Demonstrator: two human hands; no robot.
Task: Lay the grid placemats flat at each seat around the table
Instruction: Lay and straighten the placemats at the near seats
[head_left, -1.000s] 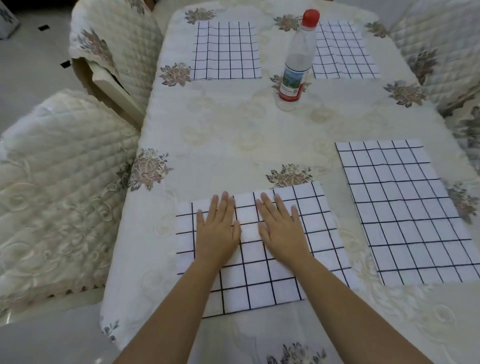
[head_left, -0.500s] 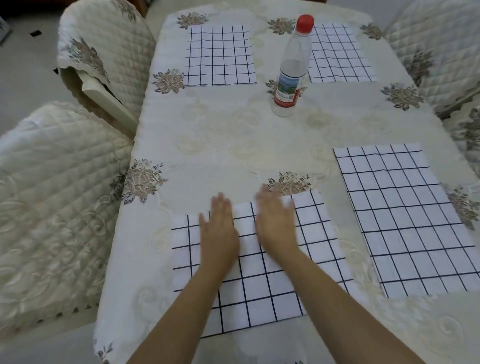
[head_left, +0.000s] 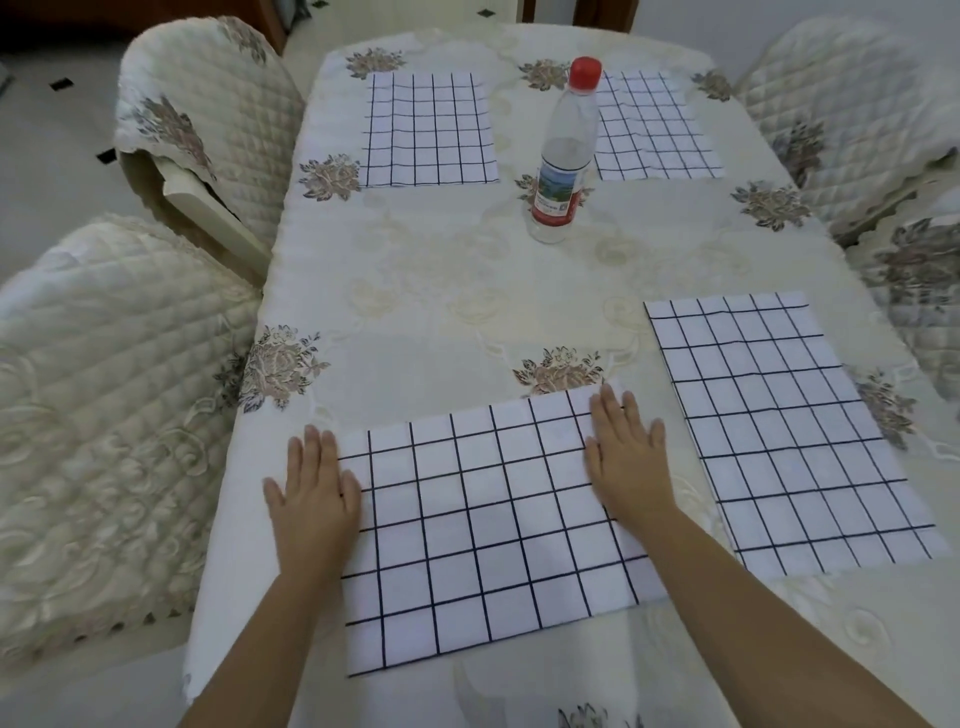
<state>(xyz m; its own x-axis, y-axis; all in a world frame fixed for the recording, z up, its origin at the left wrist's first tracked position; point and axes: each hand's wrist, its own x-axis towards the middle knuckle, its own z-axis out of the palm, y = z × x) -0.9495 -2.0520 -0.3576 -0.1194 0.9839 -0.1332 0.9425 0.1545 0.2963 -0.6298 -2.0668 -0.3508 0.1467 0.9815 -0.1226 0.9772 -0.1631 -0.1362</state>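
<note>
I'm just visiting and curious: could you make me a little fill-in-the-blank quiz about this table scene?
1. The table has ____ grid placemats laid on it.
2. The water bottle wears a ____ cap.
3. The left hand and right hand rest on the side edges of the near placemat with fingers ____, not curled.
Missing words: four; red; straight.

1. No readable text, brand or number anywhere in view
2. Bottle (head_left: 565, 150) on the desk (head_left: 467, 291) carries a label (head_left: 557, 193): landscape picture above a red band, small pale square on the band, print too small and blurred to read
</note>
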